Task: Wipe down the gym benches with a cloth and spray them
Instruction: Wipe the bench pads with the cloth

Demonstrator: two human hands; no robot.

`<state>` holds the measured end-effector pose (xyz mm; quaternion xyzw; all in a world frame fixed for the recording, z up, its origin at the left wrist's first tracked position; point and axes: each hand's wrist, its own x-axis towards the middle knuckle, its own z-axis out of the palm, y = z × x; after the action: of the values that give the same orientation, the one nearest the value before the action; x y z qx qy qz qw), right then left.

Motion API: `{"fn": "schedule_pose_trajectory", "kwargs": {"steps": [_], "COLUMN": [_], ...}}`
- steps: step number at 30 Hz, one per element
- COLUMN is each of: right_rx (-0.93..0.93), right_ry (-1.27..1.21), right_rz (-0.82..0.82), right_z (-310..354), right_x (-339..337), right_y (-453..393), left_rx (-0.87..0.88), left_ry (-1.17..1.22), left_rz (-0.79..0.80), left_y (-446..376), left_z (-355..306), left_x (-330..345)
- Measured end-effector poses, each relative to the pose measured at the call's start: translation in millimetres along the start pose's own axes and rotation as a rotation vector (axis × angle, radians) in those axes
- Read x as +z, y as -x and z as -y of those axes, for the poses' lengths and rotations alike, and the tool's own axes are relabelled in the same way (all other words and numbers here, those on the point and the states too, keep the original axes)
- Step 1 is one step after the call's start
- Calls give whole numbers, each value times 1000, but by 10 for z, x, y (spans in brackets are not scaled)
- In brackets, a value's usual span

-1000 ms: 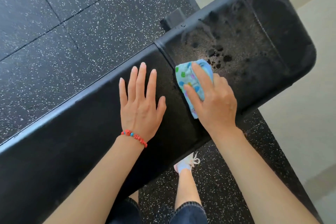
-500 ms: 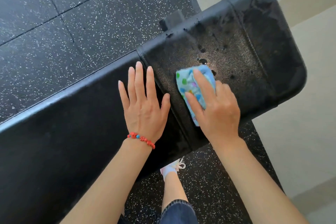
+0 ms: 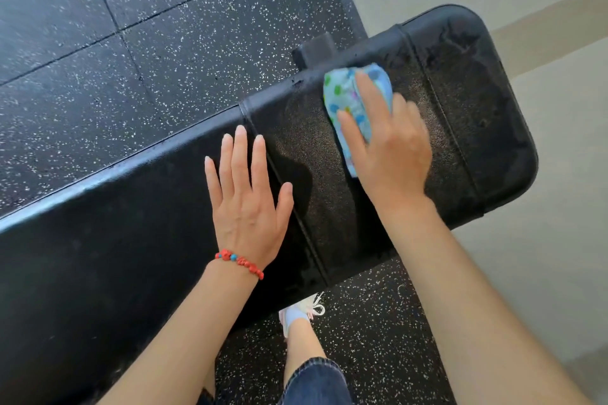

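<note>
A long black padded gym bench [image 3: 131, 240] runs diagonally across the head view, and its right end section looks damp. My left hand [image 3: 246, 204], with a red bead bracelet at the wrist, lies flat on the pad with straight fingers, just left of a seam. My right hand [image 3: 391, 148] grips a folded light-blue cloth with coloured dots [image 3: 342, 92] and presses it onto the pad near the bench's far edge. Part of the cloth is hidden under that hand. No spray bottle is in view.
Black speckled rubber floor tiles [image 3: 164, 26] lie beyond and under the bench. Pale beige flooring [image 3: 543, 273] begins at the right. A black bench bracket [image 3: 314, 49] sticks out behind the far edge. My foot in a white shoe [image 3: 301, 312] stands under the bench's near side.
My right hand has slid the cloth away from me and to the right, toward the bench's far edge, and the dark wet spots there are gone. My left hand has stayed flat on the pad.
</note>
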<state>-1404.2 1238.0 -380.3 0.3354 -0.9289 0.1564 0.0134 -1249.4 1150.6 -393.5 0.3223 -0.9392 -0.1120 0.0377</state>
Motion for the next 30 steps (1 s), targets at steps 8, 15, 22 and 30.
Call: {"fn": "schedule_pose_trajectory", "kwargs": {"steps": [8,15,22,30], "right_rx": [36,81,126,207], "right_ry": [22,31,34,26], "right_rz": [40,51,-11,-7], "right_z": [-322,-247,-651,-711], "right_x": [-206,-18,-236,-325], "right_y": [588,-346,539,585], "left_rx": [95,99,134,222], "left_ry": [29,10,34,5], "left_rz": [18,35,21,90], "left_y": [-98,-89,-119,-250], "left_z": [-373,-372,-634,-782], "left_x": [74,111,83,202]}}
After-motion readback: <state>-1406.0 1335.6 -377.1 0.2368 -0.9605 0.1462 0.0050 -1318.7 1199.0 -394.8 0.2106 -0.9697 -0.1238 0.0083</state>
